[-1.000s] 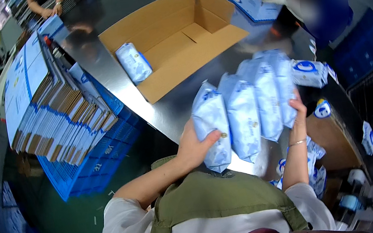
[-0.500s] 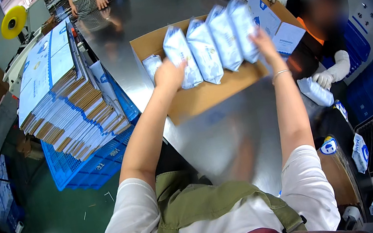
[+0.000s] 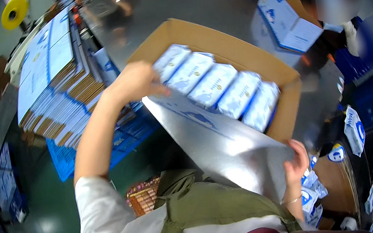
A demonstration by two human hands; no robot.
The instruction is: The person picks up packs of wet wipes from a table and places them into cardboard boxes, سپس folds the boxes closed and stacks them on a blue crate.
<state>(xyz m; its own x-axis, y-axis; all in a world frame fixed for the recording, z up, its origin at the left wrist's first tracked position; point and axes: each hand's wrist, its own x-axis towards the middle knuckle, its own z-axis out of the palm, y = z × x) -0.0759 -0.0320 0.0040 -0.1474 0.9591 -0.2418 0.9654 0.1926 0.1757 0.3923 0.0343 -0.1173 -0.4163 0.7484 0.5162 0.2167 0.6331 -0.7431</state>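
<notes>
An open cardboard box [image 3: 234,45], brown inside, sits at an angle on the metal table. Several white-and-blue soft packs [image 3: 213,85] lie in a row within it. My left hand [image 3: 134,82], a little smeared, is closed over the box's near left corner, its fingertips beside the row's left end. By the near right corner is my right hand [image 3: 295,163], its fingers loosely bent and apart, the tips at the box's edge. No pack is in either hand.
Flattened white-and-blue cartons [image 3: 48,73] are stacked on a blue crate [image 3: 68,161] at my left. Another open carton [image 3: 287,23] stands at the far right beside a co-worker. Loose packs [image 3: 311,192] lie near a brown box [image 3: 334,175] at lower right.
The packs held up between my hands have gone down into the box, and my hands have let go of them. The box has turned clockwise. My right hand has come down toward me.
</notes>
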